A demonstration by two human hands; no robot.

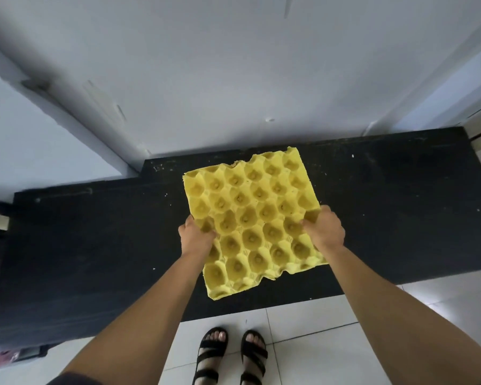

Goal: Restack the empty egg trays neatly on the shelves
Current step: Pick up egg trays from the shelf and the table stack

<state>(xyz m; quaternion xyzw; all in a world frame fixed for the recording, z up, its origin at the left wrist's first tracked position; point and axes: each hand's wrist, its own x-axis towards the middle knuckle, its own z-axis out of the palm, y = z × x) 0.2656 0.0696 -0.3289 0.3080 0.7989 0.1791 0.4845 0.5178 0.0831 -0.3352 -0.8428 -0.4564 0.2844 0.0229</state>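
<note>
**Yellow egg tray held over black shelf**

Both hands grip one yellow egg tray (254,222) above the black shelf top (95,232): the left hand (196,237) clasps its left edge, the right hand (324,229) its right edge. Sandalled feet (231,354) stand on white tiles.

Plain indoor room: white wall (233,65), tiled floor (303,343), dusty black shelf (95,245).

egg tray (254,218) yellow; shelf (95,232) black; sandals (231,357) black; floor tiles (317,343) white
</note>
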